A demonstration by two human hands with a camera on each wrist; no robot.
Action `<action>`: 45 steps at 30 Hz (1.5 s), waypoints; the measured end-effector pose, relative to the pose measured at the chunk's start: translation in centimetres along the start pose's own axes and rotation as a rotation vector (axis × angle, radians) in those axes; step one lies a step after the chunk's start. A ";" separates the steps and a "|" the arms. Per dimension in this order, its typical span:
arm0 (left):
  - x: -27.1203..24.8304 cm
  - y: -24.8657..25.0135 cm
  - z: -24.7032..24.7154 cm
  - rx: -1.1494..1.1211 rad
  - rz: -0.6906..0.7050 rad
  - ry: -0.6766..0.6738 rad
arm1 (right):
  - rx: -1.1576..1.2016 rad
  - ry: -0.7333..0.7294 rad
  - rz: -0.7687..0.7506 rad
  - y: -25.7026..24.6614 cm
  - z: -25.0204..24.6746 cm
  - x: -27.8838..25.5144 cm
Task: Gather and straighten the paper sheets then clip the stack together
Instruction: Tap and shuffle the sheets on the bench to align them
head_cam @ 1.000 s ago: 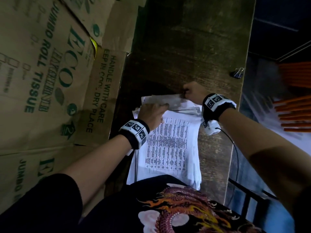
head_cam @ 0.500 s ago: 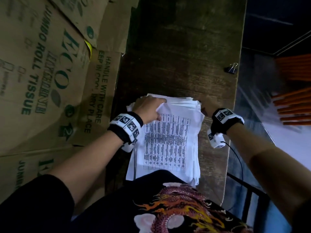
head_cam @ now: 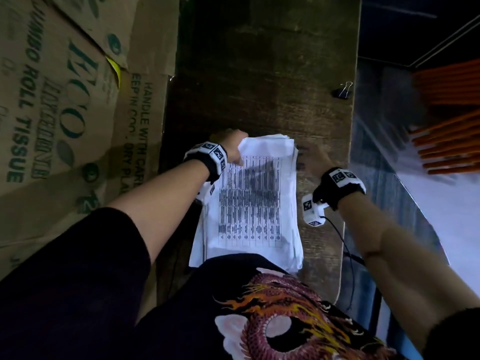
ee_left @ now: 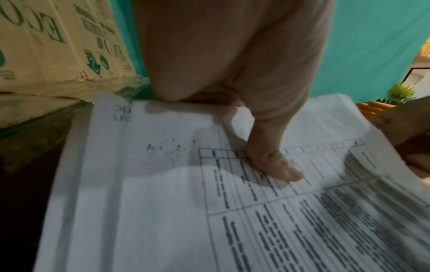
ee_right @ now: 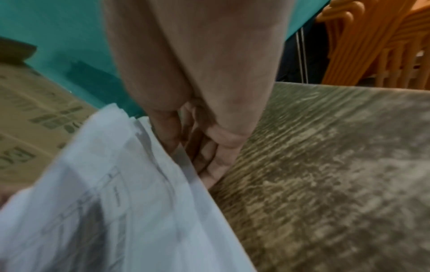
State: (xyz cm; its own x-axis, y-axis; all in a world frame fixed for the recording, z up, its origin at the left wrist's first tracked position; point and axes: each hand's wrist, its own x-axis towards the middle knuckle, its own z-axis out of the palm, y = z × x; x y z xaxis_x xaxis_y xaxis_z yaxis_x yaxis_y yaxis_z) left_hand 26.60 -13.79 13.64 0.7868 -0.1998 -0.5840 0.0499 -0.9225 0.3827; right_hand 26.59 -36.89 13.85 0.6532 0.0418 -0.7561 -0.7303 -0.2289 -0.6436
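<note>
A stack of white printed paper sheets (head_cam: 249, 198) lies lengthwise on the dark wooden table (head_cam: 259, 74), its near end against my body. My left hand (head_cam: 231, 148) grips the far left corner, thumb (ee_left: 274, 162) on the top sheet (ee_left: 232, 202) and fingers under the edge. My right hand (head_cam: 310, 158) holds the far right edge of the stack (ee_right: 116, 184), with its curled fingers (ee_right: 214, 152) against and under the sheets. The far end of the stack looks raised off the table. A black binder clip (head_cam: 344, 90) lies apart near the table's right edge.
Large cardboard boxes (head_cam: 65, 113) stand against the table's left side. Beyond the table's right edge (head_cam: 350, 152) are stacked orange chairs (head_cam: 446, 120). A thin black cable (head_cam: 348, 250) hangs from the right wrist camera. A teal wall (ee_left: 372, 46) lies behind.
The loose folded sheet at the far end now lies on the stack. My right hand moved from the far edge to the right edge; my left hand shifted to the far left corner.
</note>
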 end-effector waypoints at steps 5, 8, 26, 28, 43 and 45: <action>-0.6 0.0 0.2 0.053 0.024 0.293 | -0.387 0.091 -0.108 5.8 -0.9 -0.5; -3.3 -2.2 2.0 -0.177 -0.142 0.562 | -0.705 0.152 -0.085 10.3 0.1 -2.9; -18.8 -6.8 15.7 -0.784 -0.491 0.071 | -1.550 -0.330 -0.772 14.2 11.4 -15.1; -19.4 -7.2 16.6 -0.856 -0.515 0.104 | -1.753 -0.442 -0.845 14.2 14.0 -14.7; -22.1 -6.8 17.4 -0.977 -0.565 0.207 | -2.117 -0.684 -1.103 9.8 16.6 -14.3; -22.4 -6.5 17.3 -1.044 -0.600 0.180 | -2.175 -0.684 -1.030 9.0 16.0 -14.1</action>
State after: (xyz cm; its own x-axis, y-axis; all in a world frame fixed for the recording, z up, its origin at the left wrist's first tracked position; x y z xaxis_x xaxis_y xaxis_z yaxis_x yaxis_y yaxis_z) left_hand -1.97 -9.06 11.84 0.5389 0.2918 -0.7902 0.8407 -0.1270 0.5264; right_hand 7.61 -23.99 16.79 0.0710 0.7676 -0.6370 0.9910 -0.1270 -0.0426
